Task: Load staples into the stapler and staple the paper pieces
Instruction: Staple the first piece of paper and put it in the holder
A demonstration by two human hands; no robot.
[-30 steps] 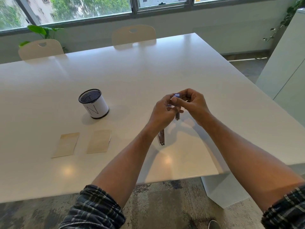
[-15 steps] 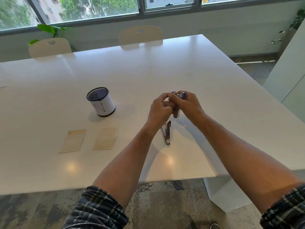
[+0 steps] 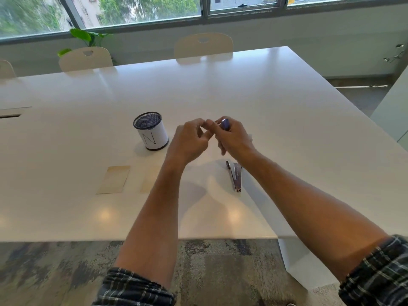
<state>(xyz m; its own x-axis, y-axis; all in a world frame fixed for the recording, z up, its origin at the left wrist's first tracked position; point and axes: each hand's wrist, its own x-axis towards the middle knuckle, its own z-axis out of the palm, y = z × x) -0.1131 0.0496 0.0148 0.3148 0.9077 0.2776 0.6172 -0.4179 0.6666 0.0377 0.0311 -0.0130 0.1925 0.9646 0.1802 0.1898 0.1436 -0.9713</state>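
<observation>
The stapler (image 3: pixel 235 176) is swung open: its silver metal arm points down toward the table's near edge, and its blue top (image 3: pixel 225 124) sticks out of my right hand (image 3: pixel 234 138), which grips it above the table. My left hand (image 3: pixel 191 140) hovers just to the left, fingertips pinched together and touching the right hand's fingers. Any staples between them are too small to see. Two tan paper pieces lie flat to the left: one paper (image 3: pixel 113 179) in full view, the other paper (image 3: pixel 149 180) partly hidden by my left forearm.
A black mesh cup (image 3: pixel 151 131) with a white label stands behind the papers, left of my hands. The white table (image 3: pixel 220 89) ends close to me, with patterned carpet below. Chairs (image 3: pixel 203 46) line the far side under a window.
My left hand has let go of the stapler's metal arm and pulled slightly left. The open stapler now hangs from my right hand alone, further right. The camera view shifted left.
</observation>
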